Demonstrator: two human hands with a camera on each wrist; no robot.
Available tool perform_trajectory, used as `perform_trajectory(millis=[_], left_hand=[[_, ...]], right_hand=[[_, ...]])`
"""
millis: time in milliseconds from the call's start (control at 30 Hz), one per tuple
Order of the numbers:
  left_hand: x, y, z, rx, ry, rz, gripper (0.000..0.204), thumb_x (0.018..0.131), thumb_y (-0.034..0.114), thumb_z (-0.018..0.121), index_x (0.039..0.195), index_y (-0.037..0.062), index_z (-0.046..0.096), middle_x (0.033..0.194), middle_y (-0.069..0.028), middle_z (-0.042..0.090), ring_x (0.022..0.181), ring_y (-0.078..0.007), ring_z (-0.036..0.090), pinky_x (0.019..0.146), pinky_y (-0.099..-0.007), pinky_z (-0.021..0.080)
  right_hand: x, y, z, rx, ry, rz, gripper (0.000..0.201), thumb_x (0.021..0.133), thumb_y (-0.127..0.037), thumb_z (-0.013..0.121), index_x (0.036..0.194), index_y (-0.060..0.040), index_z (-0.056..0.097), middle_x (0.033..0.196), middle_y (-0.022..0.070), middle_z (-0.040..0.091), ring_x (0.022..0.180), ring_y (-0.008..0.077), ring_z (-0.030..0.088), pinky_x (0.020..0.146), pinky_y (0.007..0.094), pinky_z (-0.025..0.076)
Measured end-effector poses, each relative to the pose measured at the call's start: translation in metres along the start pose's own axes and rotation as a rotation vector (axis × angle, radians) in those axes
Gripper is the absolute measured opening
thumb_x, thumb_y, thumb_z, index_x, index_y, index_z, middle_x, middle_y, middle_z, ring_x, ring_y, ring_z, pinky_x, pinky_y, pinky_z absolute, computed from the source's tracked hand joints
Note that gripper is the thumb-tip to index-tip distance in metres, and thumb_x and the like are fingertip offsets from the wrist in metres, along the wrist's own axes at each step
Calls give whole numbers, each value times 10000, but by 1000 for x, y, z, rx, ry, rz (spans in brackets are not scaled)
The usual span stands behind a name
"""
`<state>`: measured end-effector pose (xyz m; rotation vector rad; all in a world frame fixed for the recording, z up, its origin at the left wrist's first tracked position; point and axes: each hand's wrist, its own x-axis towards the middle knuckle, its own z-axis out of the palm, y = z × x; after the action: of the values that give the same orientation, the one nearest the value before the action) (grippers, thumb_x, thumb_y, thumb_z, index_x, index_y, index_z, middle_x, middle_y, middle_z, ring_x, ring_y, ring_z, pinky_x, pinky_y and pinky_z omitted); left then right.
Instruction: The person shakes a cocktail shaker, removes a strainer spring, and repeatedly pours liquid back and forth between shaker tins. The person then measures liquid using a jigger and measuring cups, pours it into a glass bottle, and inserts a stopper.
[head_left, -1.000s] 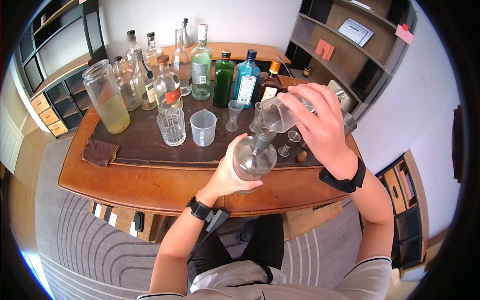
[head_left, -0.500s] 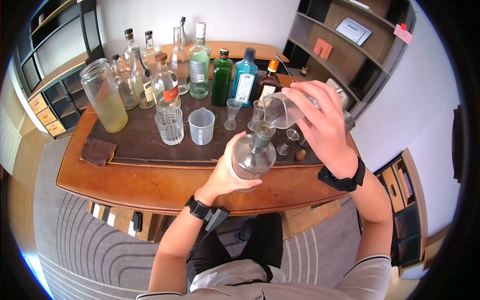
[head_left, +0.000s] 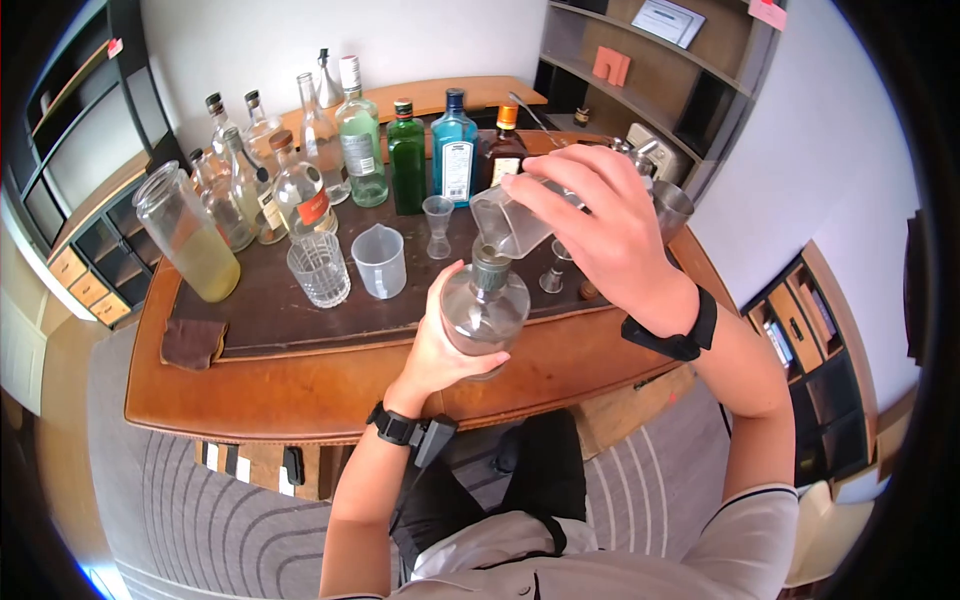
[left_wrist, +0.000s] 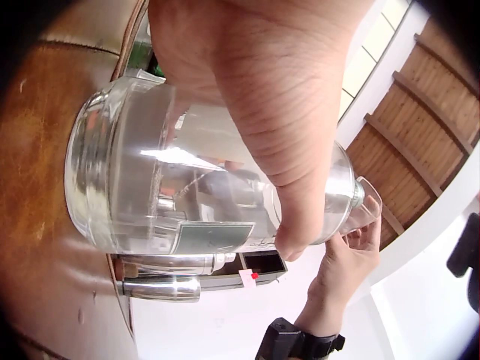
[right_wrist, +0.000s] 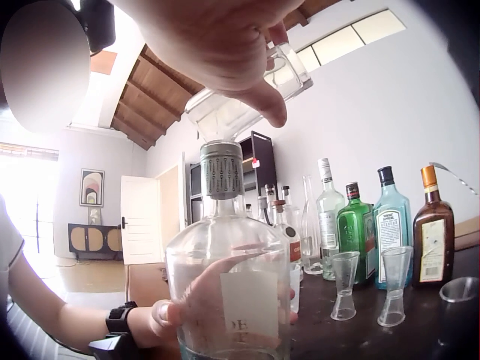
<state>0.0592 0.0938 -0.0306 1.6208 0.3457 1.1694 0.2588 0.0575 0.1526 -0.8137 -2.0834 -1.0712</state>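
My left hand (head_left: 432,350) grips a clear glass bottle (head_left: 490,318) round its body, holding it upright near the table's front edge. A patterned grey band (right_wrist: 222,171) wraps the bottle's neck, and a pale label shows on its side. Shallow liquid lies in the bottom of the bottle in the left wrist view. Above, my right hand (head_left: 610,220) holds a clear cup (head_left: 512,222) between thumb and fingers. The cup is tipped toward the left, its lip right at the bottle's open mouth.
On the dark tabletop stand a ribbed glass (head_left: 320,272), a plastic measuring jug (head_left: 379,262), a jigger (head_left: 438,228) and a tall jar of yellowish liquid (head_left: 195,240). Several bottles, among them a green one (head_left: 408,160), line the back. A brown cloth (head_left: 192,343) lies front left.
The head view has turned, so the tabletop things sit further left in it. Both hands keep their grips, and the cup stays tipped over the bottle's mouth.
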Motion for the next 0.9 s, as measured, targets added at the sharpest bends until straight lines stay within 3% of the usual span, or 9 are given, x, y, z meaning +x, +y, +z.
perform_trajectory(millis=[167,267,333,367,400,500,567,667,900], left_hand=[[-1,-3,-1,10,2,-11,1225,621,172,959,1554,45,175,1445,-150,457,1342,-261,477,1141,-414,383],[-4,-1,1,17,54,-18,1211,615,176,958,1541,34,190,1445,-153,446,1339,-261,476,1134,-416,392],[-6,1,1,78,99,22,1187,608,173,953,1526,31,215,1431,-151,438,1327,-267,481,1123,-416,404],[-7,3,1,87,96,22,1187,608,173,953,1526,31,215,1431,-151,438,1327,-267,481,1123,-416,404],[-11,5,0,98,131,13,1184,603,169,951,1523,30,220,1423,-151,435,1319,-271,484,1118,-418,408],[-21,12,-5,198,172,22,1188,594,164,949,1521,31,217,1415,-153,428,1312,-276,483,1109,-421,413],[-28,15,-9,290,176,42,1196,591,163,949,1523,33,210,1414,-155,424,1313,-278,479,1107,-422,414],[-38,15,-13,208,208,4,1208,591,162,947,1525,37,191,1418,-164,417,1319,-282,469,1111,-425,406],[-48,10,-16,235,254,-35,1260,581,180,960,1538,37,154,1438,-177,391,1330,-287,451,1123,-434,386]], right_hand=[[-11,6,-4,36,-33,136,517,709,-16,708,1214,-123,677,1100,55,643,1044,288,591,881,404,504],[-25,-1,5,215,-38,396,637,657,11,815,1262,-99,650,1164,94,619,1079,309,591,913,381,502],[-43,-10,23,562,68,713,686,657,-29,863,1299,-83,624,1231,130,568,1110,314,594,939,374,499],[-53,-16,28,671,-64,836,746,727,25,855,1394,-85,541,1333,79,486,1171,187,593,1001,351,551],[-68,-22,43,813,-49,882,790,718,27,862,1417,-85,511,1299,74,500,1147,210,602,1025,371,543],[-99,-36,78,912,-104,966,779,722,16,865,1404,-72,501,1274,80,511,1123,208,607,958,363,568],[-123,-43,106,1075,-159,1234,814,660,-115,923,1360,-40,514,1205,107,587,1043,236,662,856,338,558],[-131,-51,121,932,-256,1230,791,657,-105,919,1331,-33,512,1187,120,620,1036,252,666,850,362,557],[-144,-49,160,704,-218,1238,740,625,-73,921,1256,-12,540,1139,153,646,1022,318,663,886,416,540]])
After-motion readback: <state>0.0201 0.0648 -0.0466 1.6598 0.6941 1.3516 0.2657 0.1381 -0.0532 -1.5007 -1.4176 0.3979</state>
